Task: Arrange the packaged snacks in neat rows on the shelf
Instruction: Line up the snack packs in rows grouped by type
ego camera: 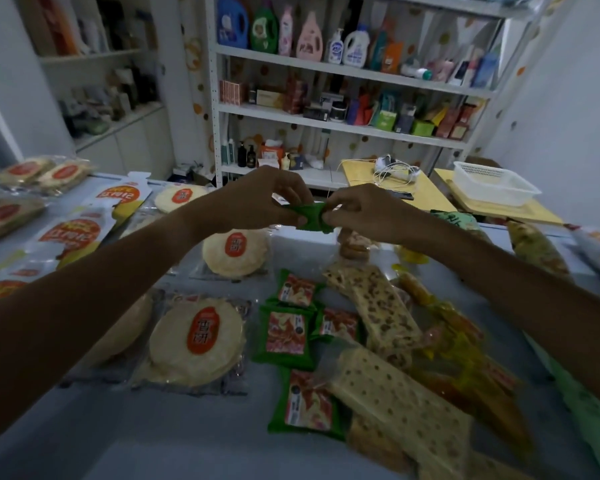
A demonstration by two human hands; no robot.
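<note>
Head view is showing green snack packets [286,336] lying loosely nearest, cracker slabs [388,386] overlapping their right edge — these are crowding any row. Round cakes [196,344] are sitting left. Farther out, the left hand [257,199] and right hand [357,211] are both pinching one green packet [312,218] in the air — probably straightening it before placing it down among the others.

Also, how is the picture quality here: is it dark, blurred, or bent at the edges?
Head view: dim overall, with no strong glare. The wide lens bends the far white shelf unit and stretches both forearms. The left hand and right hand, pinching a green packet, look slightly soft. The round flatbread pack label is fairly sharp; the left cupboard shelves are blurry.
</note>
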